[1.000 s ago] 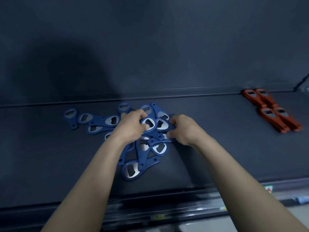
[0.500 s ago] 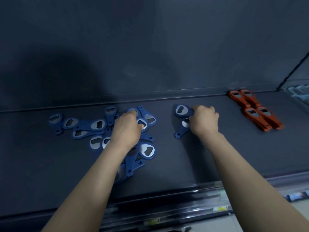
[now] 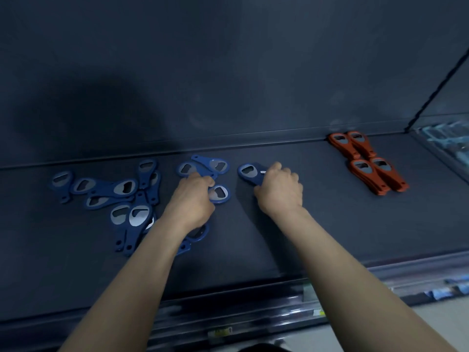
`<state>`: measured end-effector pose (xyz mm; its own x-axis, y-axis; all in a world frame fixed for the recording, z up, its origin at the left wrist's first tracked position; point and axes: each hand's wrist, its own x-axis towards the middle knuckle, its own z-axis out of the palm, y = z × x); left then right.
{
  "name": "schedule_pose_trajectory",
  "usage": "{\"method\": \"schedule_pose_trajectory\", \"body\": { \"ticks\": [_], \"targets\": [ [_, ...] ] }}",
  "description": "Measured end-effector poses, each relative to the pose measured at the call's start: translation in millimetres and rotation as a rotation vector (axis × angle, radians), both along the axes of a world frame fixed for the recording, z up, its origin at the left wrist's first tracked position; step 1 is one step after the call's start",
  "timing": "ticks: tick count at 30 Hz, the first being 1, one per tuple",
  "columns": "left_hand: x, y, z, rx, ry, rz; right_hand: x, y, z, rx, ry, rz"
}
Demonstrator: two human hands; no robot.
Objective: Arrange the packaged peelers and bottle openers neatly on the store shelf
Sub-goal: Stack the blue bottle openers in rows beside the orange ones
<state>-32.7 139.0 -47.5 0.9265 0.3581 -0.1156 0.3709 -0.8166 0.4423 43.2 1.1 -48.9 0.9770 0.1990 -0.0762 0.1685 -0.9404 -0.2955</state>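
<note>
Several blue bottle openers [image 3: 121, 196] lie in a loose heap on the left half of the dark shelf [image 3: 330, 224]. My left hand [image 3: 191, 199] rests on the heap's right edge, fingers curled onto a blue opener [image 3: 218, 194] among a few others. My right hand [image 3: 278, 190] is closed on a separate blue bottle opener [image 3: 247, 171], set apart to the right with its head pointing to the back wall. Orange bottle openers [image 3: 368, 162] lie in tidy stacked rows at the right back.
The shelf's back wall rises behind the openers. A divider edge [image 3: 436, 82] closes the right side, with pale blue packaged goods [image 3: 446, 141] beyond it. The shelf's front rail with price labels [image 3: 220, 331] runs along the bottom.
My right hand carried a blue opener out of the heap to the right and now holds it flat on the shelf. The left hand stayed on the heap. The view shifted right.
</note>
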Motion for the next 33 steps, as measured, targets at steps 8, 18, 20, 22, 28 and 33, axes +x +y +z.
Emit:
{"method": "schedule_pose_trajectory", "body": {
  "ticks": [8,18,20,22,28,33],
  "targets": [
    [-1,-10,-1,0.074,-0.034,0.118,18,-32,0,0.027,-0.069,-0.072],
    [-8,-14,-7,0.021,-0.224,0.255,23,-32,-7,0.039,-0.04,-0.039],
    [-12,-11,-7,0.041,-0.232,0.31,24,-31,-7,0.021,-0.048,-0.011],
    [-14,-8,-10,0.077,-0.176,0.348,25,-30,-6,0.019,-0.038,-0.002],
    [-13,-8,-12,0.146,-0.027,0.335,26,-31,-3,-0.002,-0.035,0.006],
    [-1,-19,-6,0.144,-0.009,0.221,26,-41,-2,-0.016,-0.03,0.003]
  ]
}}
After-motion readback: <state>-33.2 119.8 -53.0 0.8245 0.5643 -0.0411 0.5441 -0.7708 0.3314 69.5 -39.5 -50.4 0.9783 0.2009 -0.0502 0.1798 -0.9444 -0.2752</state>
